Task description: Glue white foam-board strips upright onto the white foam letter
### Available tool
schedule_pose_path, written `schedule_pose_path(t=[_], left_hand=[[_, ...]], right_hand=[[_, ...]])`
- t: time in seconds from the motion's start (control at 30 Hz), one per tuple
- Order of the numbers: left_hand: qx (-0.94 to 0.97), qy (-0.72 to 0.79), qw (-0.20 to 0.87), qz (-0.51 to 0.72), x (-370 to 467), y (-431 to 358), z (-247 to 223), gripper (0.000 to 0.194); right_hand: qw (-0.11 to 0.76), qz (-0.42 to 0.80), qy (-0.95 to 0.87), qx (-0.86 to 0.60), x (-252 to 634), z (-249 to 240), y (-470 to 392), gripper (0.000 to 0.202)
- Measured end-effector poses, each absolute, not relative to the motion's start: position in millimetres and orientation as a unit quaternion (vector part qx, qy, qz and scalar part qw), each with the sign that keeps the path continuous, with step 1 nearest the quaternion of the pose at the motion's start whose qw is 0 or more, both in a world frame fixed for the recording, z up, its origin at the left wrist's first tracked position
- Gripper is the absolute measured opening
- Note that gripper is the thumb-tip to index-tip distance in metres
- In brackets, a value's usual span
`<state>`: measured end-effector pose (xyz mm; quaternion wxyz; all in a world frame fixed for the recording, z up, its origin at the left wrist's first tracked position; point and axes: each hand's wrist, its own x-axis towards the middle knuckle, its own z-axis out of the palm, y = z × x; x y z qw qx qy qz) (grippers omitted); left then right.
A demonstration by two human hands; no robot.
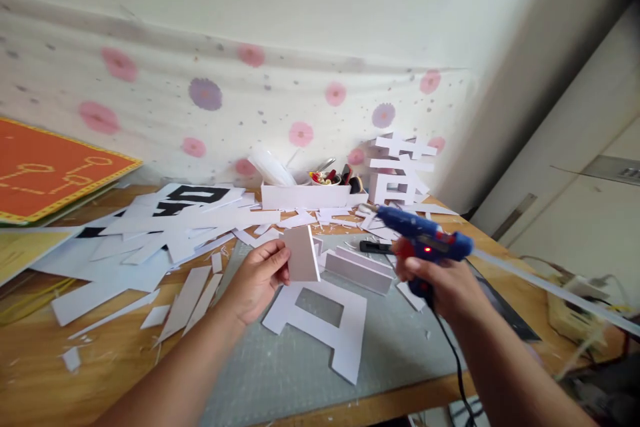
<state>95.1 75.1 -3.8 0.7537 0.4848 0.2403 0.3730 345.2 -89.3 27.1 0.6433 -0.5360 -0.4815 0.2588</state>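
My left hand (pixel 263 273) pinches a small white foam board piece (pixel 301 255) by its left edge and holds it upright. Wrapped round the handle of a blue glue gun (pixel 425 235) is my right hand (pixel 433 273); a red light glows on the gun, and a long glue stick (pixel 555 295) sticks out of its back. The nozzle points left, apart from the piece. Below, a white cut-out shape (pixel 353 327) with a four-sided hole lies on the cutting mat (pixel 400 363). Behind it, a white strip assembly (pixel 359 270) stands on edge.
White offcuts (pixel 185 307) and a pile of cut sheets (pixel 150 233) cover the left side. A black-handled cutter (pixel 375 247) lies near the gun. At the back are a white tool box (pixel 305 197) and a built-up white character (pixel 395 173). A power strip (pixel 575 313) sits right.
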Motion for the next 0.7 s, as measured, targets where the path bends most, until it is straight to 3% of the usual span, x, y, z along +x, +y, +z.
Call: schedule_pose_path(t=[0.33, 0.7], left_hand=[[0.487, 0.245, 0.736, 0.401, 89, 83, -8, 0.043], [0.512, 0.259, 0.721, 0.389, 88, 81, -7, 0.039]], right_hand=[[0.644, 0.385, -0.533, -0.392, 292, -10, -30, 0.027], [0.585, 0.338, -0.565, -0.473, 295, -20, -39, 0.03]])
